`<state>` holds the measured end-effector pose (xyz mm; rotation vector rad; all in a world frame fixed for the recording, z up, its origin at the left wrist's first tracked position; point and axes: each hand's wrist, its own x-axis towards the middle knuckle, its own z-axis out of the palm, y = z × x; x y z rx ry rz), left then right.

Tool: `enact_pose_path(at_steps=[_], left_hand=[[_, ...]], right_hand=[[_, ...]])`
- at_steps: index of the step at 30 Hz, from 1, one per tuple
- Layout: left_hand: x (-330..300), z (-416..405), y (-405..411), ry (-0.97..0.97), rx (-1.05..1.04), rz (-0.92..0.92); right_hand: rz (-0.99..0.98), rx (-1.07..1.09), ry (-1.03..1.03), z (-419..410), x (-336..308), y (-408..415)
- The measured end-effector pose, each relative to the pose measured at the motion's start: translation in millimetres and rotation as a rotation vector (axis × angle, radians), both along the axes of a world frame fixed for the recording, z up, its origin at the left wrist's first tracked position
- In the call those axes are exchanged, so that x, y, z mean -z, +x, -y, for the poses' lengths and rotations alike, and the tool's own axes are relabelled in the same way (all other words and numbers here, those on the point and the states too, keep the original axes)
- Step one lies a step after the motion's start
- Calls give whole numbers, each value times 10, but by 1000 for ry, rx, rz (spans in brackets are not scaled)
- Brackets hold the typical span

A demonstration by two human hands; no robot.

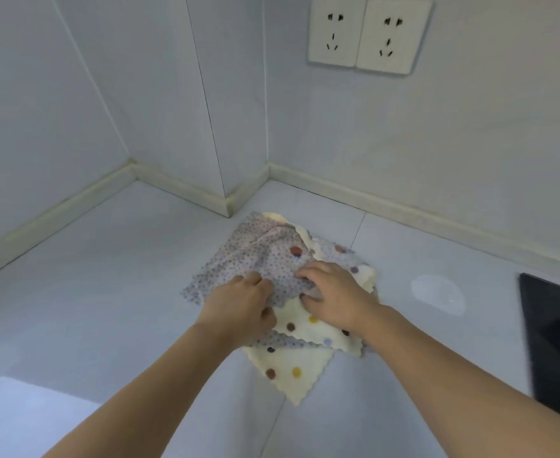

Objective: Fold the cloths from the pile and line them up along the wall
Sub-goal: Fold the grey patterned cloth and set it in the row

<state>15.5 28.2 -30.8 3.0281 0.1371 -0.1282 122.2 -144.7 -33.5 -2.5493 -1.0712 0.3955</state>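
On the pale counter (106,276) near the wall corner, the left hand (239,300) and right hand (333,294) both pinch the grey speckled cloth (258,259) atop the pile (305,328), fingers curled into its near edge. Cream dotted cloths (296,375) lie beneath, partly hidden; fingertips are buried in fabric

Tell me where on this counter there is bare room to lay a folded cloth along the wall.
Bare counter lies left of the pile of cloths, along the left wall strip. More lies right of it, below the sockets. Both hands, left and right, crowd the pile. The black sink edge blocks the far right.
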Motion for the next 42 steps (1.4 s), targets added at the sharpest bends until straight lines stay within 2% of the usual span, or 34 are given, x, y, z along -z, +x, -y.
enact_pose_path(at_steps=[2,4,7,11,15,21,26,30,34,42], left_hand=[[-7,-14,48,22,22,59],[-26,-51,69,-35,-35,118],[-144,-81,57,-85,-144,252],[-397,-36,-106,27,-153,539],[-674,53,-499,67,-152,715],[-1282,524,-1542,11,-43,825],[-1772,936,-2286,-79,42,784],[-1868,1147,-2485,-143,94,700],[-1635,1217,-2276,-176,129,573],[-673,1024,-1254,-265,50,427]], right_hand=[[23,2,19,-1,70,42],[49,0,52,-38,95,67],[211,7,106,-110,88,78],[391,183,348,-96,-116,-88],[559,226,500,135,-559,-605],[539,235,598,941,-1337,-1862],[538,228,418,1611,-1865,-2729],[514,316,283,1931,-1989,-2954],[505,336,137,2055,-1732,-2796],[447,403,149,1982,-756,-1796]])
